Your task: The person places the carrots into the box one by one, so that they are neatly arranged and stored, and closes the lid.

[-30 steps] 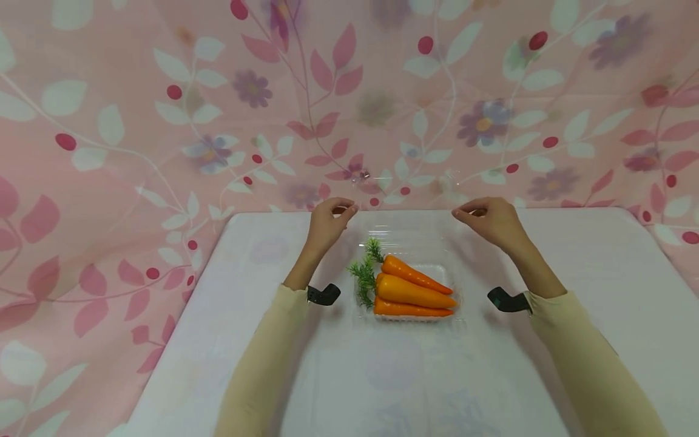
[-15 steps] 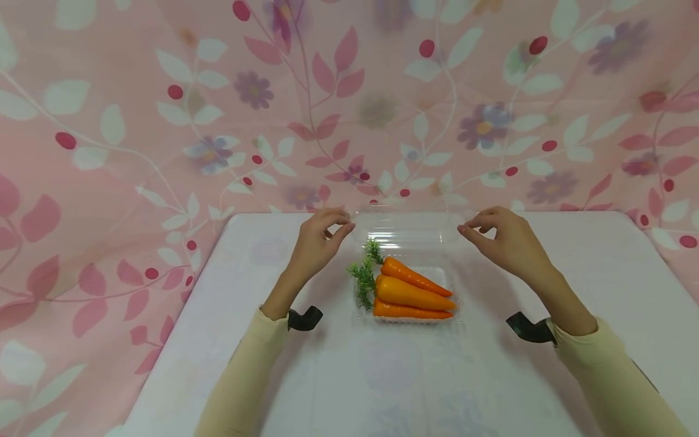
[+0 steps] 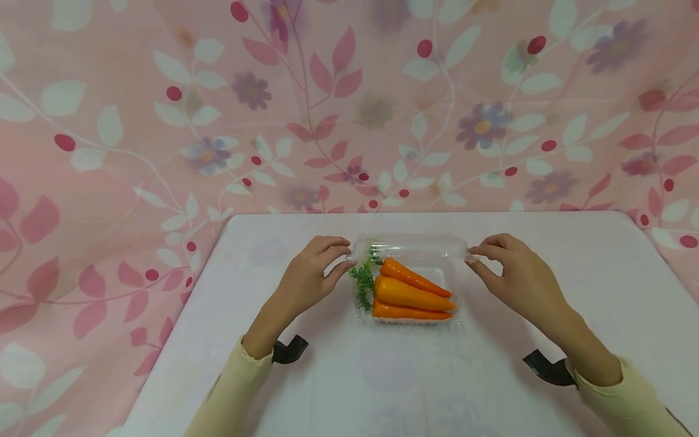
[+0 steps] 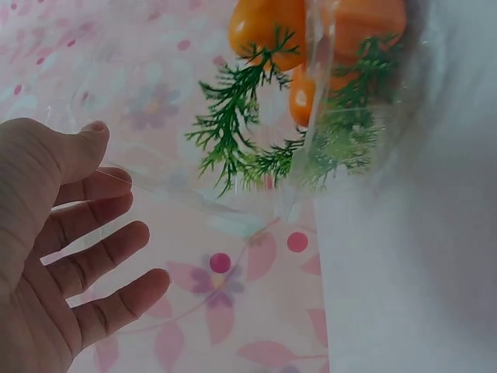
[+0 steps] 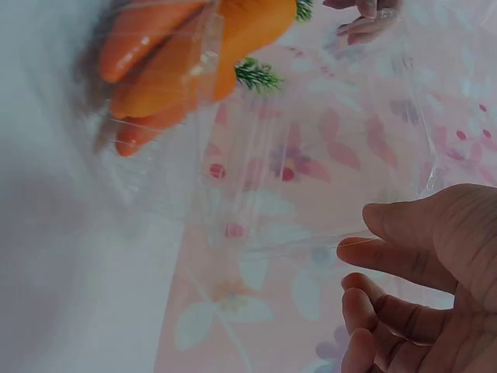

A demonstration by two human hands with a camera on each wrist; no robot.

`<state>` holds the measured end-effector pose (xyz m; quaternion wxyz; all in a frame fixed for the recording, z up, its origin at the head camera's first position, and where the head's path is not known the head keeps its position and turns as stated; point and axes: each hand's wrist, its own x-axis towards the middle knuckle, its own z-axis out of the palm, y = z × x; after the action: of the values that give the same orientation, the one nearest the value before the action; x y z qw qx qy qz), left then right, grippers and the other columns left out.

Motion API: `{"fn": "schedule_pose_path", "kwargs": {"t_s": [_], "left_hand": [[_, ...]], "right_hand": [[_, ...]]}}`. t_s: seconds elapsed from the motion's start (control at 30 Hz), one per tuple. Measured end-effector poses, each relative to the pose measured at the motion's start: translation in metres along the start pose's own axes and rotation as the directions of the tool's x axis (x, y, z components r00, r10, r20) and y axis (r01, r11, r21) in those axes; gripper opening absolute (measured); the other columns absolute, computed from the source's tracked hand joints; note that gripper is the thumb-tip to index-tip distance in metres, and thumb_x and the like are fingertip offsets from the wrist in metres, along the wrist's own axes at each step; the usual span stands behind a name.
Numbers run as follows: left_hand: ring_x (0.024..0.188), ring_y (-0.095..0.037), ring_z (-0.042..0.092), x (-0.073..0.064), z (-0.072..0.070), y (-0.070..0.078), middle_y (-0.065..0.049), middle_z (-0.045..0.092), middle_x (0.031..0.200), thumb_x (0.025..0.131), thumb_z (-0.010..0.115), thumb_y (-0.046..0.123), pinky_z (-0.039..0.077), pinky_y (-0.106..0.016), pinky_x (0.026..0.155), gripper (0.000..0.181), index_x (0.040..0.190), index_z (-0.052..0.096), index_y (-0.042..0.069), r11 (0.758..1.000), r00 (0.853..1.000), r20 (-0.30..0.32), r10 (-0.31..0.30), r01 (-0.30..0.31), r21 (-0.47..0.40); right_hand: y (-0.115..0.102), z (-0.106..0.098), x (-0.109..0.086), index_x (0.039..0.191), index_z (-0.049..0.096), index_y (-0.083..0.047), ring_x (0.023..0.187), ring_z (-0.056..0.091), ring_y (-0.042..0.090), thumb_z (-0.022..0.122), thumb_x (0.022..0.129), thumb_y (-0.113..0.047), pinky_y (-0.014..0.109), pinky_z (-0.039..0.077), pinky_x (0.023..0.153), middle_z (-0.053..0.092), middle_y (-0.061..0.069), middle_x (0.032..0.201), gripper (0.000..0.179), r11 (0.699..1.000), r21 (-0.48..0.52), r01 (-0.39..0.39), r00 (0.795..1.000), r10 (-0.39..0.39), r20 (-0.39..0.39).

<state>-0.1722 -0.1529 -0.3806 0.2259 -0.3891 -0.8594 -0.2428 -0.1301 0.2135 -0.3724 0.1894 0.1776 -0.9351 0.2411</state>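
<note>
A clear plastic box (image 3: 460, 303) lies on the table with several orange carrots (image 3: 412, 294) in it, their green leafy tops (image 3: 361, 282) to the left. Its hinged clear lid (image 3: 409, 246) stands tilted up over the far side. My left hand (image 3: 314, 276) pinches the lid's left corner between thumb and forefinger; in the left wrist view the other fingers (image 4: 109, 252) spread loosely. At the lid's right corner my right hand (image 3: 516, 279) pinches the edge, and the right wrist view shows thumb and forefinger meeting on the thin rim.
A white-covered table (image 3: 382, 382) carries the box. Behind it hangs a pink floral cloth (image 3: 349, 109). Black wrist mounts (image 3: 290, 349) stick out from both sleeves.
Both hands have come down and nearer, bringing the lid from upright to tilted lower over the far part of the box. The carrots and the box base have not moved.
</note>
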Motion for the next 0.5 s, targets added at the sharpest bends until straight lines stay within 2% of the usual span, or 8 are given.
{"fn": "schedule_pose_path", "kwargs": {"t_s": [0.17,0.33,0.5], "left_hand": [[0.113,-0.022,0.055,-0.016,-0.002,0.011,-0.007,0.062,0.124,0.085,0.079,0.016,0.053,-0.034,0.087,0.030,0.112,0.071,0.004,0.999,0.995,0.081,-0.051,0.051,0.004],[0.121,-0.024,0.051,-0.030,-0.001,0.017,-0.006,0.057,0.134,0.087,0.078,0.017,0.051,-0.039,0.092,0.036,0.121,0.069,0.007,0.993,0.980,0.165,-0.114,0.119,-0.021],[0.129,-0.027,0.043,-0.041,0.002,0.021,-0.006,0.050,0.143,0.089,0.076,0.014,0.044,-0.044,0.101,0.039,0.126,0.067,0.008,0.988,0.965,0.218,-0.144,0.154,-0.032]], "right_hand": [[-0.004,0.004,-0.016,0.109,0.076,-0.010,0.080,0.056,0.021,0.082,0.080,-0.015,0.034,0.050,0.055,0.062,0.006,0.103,0.029,0.999,-0.027,0.035,0.999,-0.035,0.004],[-0.004,0.008,-0.029,0.112,0.075,-0.012,0.080,0.054,0.019,0.083,0.079,-0.016,0.031,0.049,0.053,0.061,0.005,0.102,0.034,0.997,-0.050,0.060,0.998,-0.059,0.026],[0.001,0.014,-0.039,0.113,0.075,-0.013,0.077,0.053,0.016,0.084,0.076,-0.012,0.028,0.046,0.051,0.060,0.005,0.102,0.039,0.990,-0.068,0.122,0.992,-0.120,0.035]]}}
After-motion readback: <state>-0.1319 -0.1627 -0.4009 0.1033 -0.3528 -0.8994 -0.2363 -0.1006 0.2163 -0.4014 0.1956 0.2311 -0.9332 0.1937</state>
